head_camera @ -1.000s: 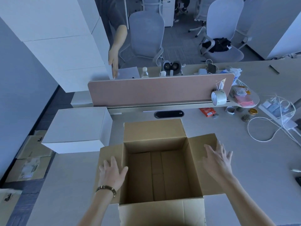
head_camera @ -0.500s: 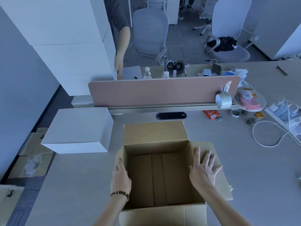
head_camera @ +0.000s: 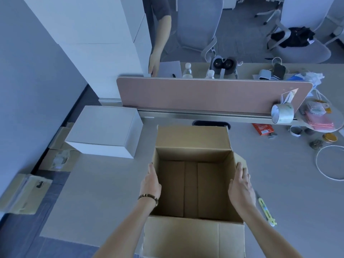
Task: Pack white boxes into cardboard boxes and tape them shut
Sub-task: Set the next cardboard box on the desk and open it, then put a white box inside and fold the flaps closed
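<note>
Open cardboard box (head_camera: 193, 185) sits right between both hands: left hand (head_camera: 151, 185) flat against its left wall, right hand (head_camera: 241, 189) flat on the right wall, fingers straight on both. White box (head_camera: 104, 131) sits up-left of the left hand, and a roll of clear tape (head_camera: 282, 113) hangs on the divider well beyond the right hand.

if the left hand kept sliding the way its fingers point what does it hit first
Probably the white box: the left hand points up along the cardboard box wall, though depth is unclear.
</note>
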Tool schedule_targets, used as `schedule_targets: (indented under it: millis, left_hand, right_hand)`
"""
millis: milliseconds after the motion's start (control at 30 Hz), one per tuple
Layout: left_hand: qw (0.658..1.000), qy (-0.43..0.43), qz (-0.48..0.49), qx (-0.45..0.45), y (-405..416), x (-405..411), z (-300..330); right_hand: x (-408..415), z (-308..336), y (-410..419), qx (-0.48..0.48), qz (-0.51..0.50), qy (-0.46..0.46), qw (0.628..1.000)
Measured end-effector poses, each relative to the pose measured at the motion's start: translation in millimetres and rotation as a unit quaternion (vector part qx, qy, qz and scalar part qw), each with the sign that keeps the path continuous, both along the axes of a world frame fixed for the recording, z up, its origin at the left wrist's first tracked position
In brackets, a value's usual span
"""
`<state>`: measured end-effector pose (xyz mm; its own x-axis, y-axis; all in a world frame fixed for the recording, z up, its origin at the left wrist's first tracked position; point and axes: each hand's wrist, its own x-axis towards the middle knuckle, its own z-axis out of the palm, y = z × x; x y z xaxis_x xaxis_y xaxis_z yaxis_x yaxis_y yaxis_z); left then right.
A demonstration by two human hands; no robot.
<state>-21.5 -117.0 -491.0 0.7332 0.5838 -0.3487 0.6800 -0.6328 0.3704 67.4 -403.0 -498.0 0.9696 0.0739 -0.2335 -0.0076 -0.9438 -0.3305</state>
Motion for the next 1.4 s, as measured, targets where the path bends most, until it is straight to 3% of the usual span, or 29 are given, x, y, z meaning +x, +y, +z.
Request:
schedule_targets:
  millis: [367, 567, 833, 1100, 1233, 1400]
  left_hand:
    - [0.999, -0.040, -0.002, -0.035, 4, -2, -2]
    - [0.995, -0.046, -0.040, -0.082, 27, -11, 0]
    - [0.986, -0.081, -0.116, -0.084, 151, -38, 7]
    - [0.991, -0.051, -0.007, -0.122, 299, -55, 6]
    - [0.986, -0.102, 0.038, -0.127, 353, -64, 4]
    - [0.984, -0.127, 0.057, -0.108, 395, -67, -3]
  right_hand:
    - [1, 7, 4, -0.074, 0.001, -0.045, 0.996]
    - [0, 18, 46, -0.177, -0.111, 0.012, 0.978]
    - [-40, 37, 199, -0.091, -0.049, 0.006, 0.995]
    - [-65, 44, 348, -0.038, 0.050, -0.031, 0.998]
    - [-70, 39, 398, 0.002, 0.143, -0.007, 0.990]
    - [-65, 27, 426, 0.034, 0.128, 0.038, 0.990]
